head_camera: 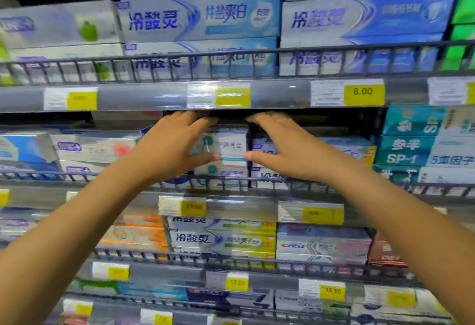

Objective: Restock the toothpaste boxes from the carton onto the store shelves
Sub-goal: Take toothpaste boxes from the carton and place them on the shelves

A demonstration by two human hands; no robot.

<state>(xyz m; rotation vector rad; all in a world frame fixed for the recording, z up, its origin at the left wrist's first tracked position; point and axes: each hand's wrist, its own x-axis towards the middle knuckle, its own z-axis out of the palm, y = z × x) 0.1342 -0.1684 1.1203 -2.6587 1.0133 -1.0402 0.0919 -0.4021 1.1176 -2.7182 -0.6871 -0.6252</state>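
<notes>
While both hands reach into middle shelf (231, 183), toothpaste box (231, 148) sits atop stack behind wire rail. Left hand (167, 147) and right hand (280, 147) flank box, fingers spread; contact unclear. Judged light, stiff card, glossy, crushable: grip long sides.

- Top shelf boxes (200, 20): "冷酸灵" in dark blue, repeated on the stack
- Yellow price tag (363, 91), upper rail: "8.00"
- Teal boxes (406, 151), right of middle shelf: "SP-1", "参半"
- Lower shelf box (322, 245): "Crest" in red
- Green-yellow box (221, 240): "冷酸灵"
- Lower tag (332, 290): "15.80"
- Other tags blurred, unreadable
</notes>
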